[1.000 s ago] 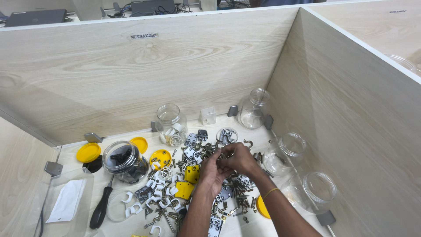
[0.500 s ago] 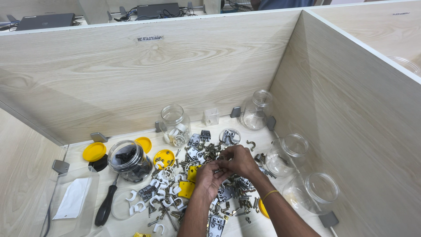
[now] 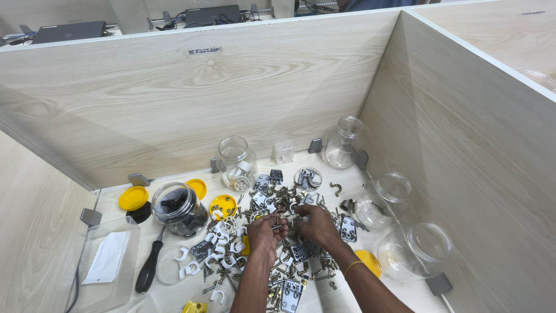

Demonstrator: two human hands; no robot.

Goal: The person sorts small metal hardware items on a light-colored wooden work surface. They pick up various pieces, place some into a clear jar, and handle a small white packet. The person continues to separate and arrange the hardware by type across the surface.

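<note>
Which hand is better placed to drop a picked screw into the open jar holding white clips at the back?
Left, probably. The left hand sits nearer the clip jar, which stands behind it and to its left; the right hand would have to cross over the left.

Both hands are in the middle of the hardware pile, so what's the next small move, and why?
Probably lift the small piece pinched between the left hand and right hand clear of the pile of mixed hardware. Both sets of fingertips meet over loose screws and brackets, and open jars stand close by, the nearest being the clear jar at right.
</note>
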